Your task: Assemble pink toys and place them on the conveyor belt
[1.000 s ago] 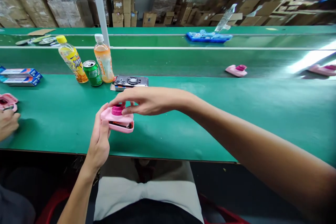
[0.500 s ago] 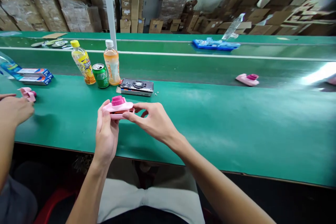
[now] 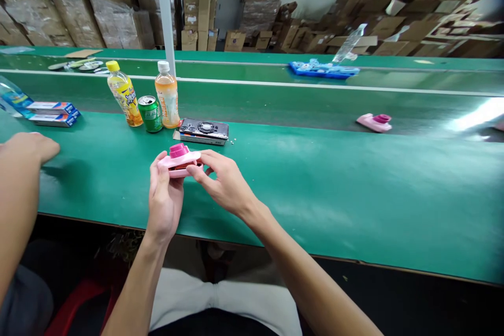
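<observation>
A pink toy camera with a darker pink lens barrel is held just above the green table. Its two shell halves are partly apart, and something reddish and dark shows in the gap between them. My left hand grips its left end, thumb on the near side. At the right end, my right hand pinches the shell between thumb and fingers. Beyond my hands lies a black-and-silver phone-like thing on a flat box.
A yellow-capped bottle, a green can and a white-capped bottle stand behind. Another pink toy camera lies on the conveyor belt at right. A co-worker's arm reaches in from the left, near stacked small boxes.
The pink toy camera and both my hands have shifted very slightly right in view. The co-worker's hand has moved, and the pink piece by it no longer shows.
</observation>
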A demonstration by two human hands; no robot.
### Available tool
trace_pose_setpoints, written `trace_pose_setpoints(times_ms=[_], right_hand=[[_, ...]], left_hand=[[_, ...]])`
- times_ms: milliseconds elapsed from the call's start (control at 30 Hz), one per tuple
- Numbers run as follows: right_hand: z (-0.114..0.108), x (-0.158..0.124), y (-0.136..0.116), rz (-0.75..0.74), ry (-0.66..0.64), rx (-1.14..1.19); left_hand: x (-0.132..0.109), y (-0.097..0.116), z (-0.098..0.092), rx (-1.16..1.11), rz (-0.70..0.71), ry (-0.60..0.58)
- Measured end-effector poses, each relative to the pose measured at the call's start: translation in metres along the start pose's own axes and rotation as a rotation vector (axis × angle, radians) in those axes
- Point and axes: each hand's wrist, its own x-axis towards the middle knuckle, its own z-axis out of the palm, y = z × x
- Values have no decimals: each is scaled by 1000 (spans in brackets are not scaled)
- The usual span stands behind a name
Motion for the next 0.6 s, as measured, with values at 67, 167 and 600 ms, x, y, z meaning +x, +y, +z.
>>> trace_pose_setpoints(times_ms=[67, 167, 600], right_hand=[[2, -1, 5, -11, 69, 42], [6, -3, 12, -9, 173, 66], [4, -2, 26, 195, 200, 482]], left_hand=[[0, -3, 1, -2, 7, 14], [1, -9, 4, -18, 14, 30], [11, -17, -9, 111, 1, -25]])
